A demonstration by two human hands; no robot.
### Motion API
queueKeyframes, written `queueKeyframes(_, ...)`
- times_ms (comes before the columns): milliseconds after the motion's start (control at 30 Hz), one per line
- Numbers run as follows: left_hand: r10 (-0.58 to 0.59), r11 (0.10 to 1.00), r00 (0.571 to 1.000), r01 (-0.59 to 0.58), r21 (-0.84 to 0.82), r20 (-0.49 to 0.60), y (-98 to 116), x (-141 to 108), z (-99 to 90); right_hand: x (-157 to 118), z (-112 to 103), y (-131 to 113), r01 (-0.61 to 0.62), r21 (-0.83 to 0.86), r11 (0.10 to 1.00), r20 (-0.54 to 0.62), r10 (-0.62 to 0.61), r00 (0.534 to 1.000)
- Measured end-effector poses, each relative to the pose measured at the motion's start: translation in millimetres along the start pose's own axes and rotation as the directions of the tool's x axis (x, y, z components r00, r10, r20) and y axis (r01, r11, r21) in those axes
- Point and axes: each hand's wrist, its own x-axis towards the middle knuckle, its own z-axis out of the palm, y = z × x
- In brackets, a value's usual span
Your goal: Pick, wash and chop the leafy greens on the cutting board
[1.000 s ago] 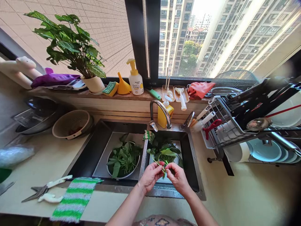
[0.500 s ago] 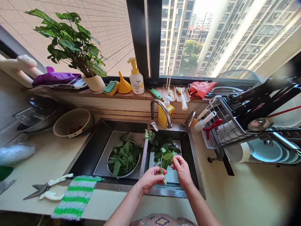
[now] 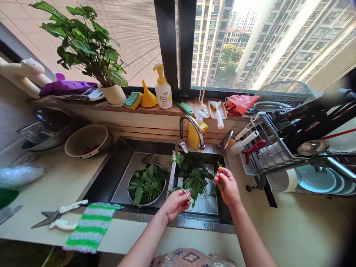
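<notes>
My left hand (image 3: 176,205) is closed on thin pale green stems (image 3: 190,196) above the front of the right sink basin (image 3: 204,205). A leaf pokes out from its left side. At the right edge of that basin, my right hand (image 3: 228,185) pinches a short green sprig (image 3: 220,172). Between and beyond the hands lies a pile of leafy greens (image 3: 197,180) on the basin floor. More leafy greens (image 3: 150,181) fill a round bowl (image 3: 141,204) in the left basin (image 3: 122,178).
A faucet (image 3: 191,128) arches over the right basin. On the left counter are white-handled scissors (image 3: 59,217), a striped green cloth (image 3: 93,227) and a colander (image 3: 87,141). A dish rack (image 3: 264,148) stands at the right. A soap bottle (image 3: 163,89) is on the sill.
My hands have moved apart, the right one rightward and up with a sprig, the left slightly left with stems. The stem once stretched near both hands is now in separate pieces.
</notes>
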Motion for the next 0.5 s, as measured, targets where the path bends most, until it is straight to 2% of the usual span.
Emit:
queueKeyframes(133,0.011,0.996,1.000,-0.012,-0.086,-0.013,10,3,3.6,-36,2,27,-0.001,-0.295,0.956,0.246,0.077,0.966)
queueKeyframes(233,0.029,0.996,0.999,-0.033,-0.087,-0.045,11,3,8.3,-52,5,41,0.140,-0.475,0.869,0.366,0.051,0.929)
queueKeyframes(300,0.044,0.995,0.996,-0.051,-0.091,-0.083,10,3,12.4,-58,8,45,0.297,-0.571,0.765,0.424,-0.034,0.905)
queueKeyframes(367,0.057,0.992,0.992,-0.069,-0.103,-0.111,7,4,16.5,-61,10,47,0.446,-0.620,0.646,0.492,-0.123,0.862)
queueKeyframes(500,0.074,0.985,0.987,-0.094,-0.142,-0.144,1,8,22.0,-61,10,48,0.636,-0.642,0.428,0.629,-0.181,0.756)
